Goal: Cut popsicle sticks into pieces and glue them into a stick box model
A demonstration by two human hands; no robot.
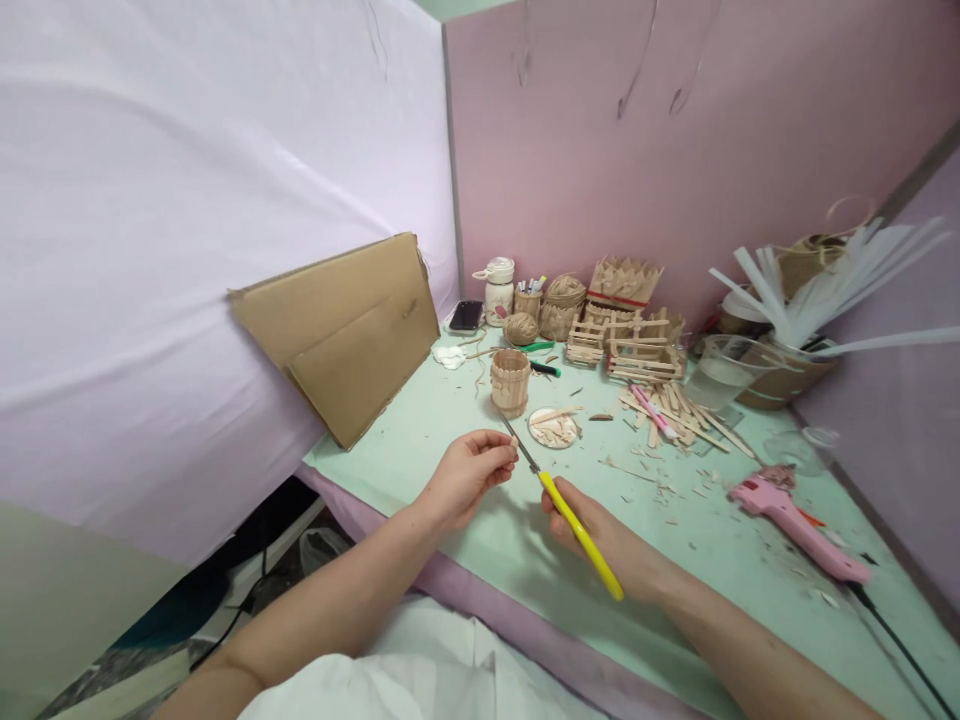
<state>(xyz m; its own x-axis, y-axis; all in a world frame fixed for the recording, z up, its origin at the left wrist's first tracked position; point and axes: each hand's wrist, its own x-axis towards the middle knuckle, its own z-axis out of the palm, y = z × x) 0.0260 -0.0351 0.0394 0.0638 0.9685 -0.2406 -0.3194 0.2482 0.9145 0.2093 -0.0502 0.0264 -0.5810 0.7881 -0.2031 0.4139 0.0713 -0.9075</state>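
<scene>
My right hand (592,525) is closed around a pair of scissors with yellow handles (576,530), whose thin metal blades point away and to the left. Close to the blades, my left hand (472,475) pinches a small pale wood piece (514,441) between thumb and fingertips; most of it is hidden. Just beyond the hands stands a small barrel-shaped cup (510,382) made of wooden sticks. To its right, a round white lid (553,441) carries cut wood bits.
A cardboard sheet (367,340) leans at the left. Stick-built crates (645,345), twine balls (521,328) and a white bottle (499,295) line the back. Loose sticks (682,410), a plastic cup of liquid (724,372) and a corded pink glue gun (799,525) lie right.
</scene>
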